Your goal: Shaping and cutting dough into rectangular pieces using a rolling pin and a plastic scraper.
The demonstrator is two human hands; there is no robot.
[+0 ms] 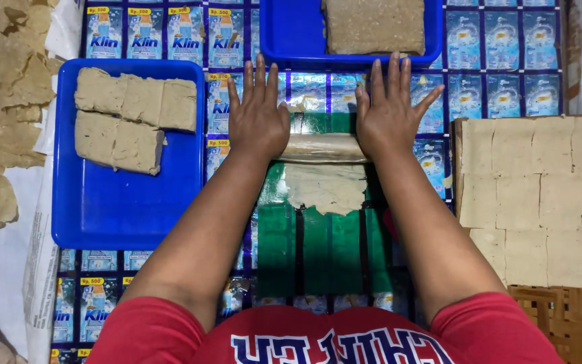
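My left hand (257, 114) and my right hand (389, 111) lie flat, fingers spread, palms pressing down on the two ends of a wooden rolling pin (321, 148). The pin rests across a thin sheet of beige dough (326, 189) that spreads toward me on a green plastic sheet (325, 253). Only the pin's middle shows between my palms; its ends are hidden under them.
A blue tray (112, 209) at left holds thick beige dough blocks (133, 118). Another blue tray (291, 37) at the top holds a brown slab (374, 25). Flat square dough sheets (533, 195) cover a woven rack at right. Torn dough scraps (5, 101) lie far left.
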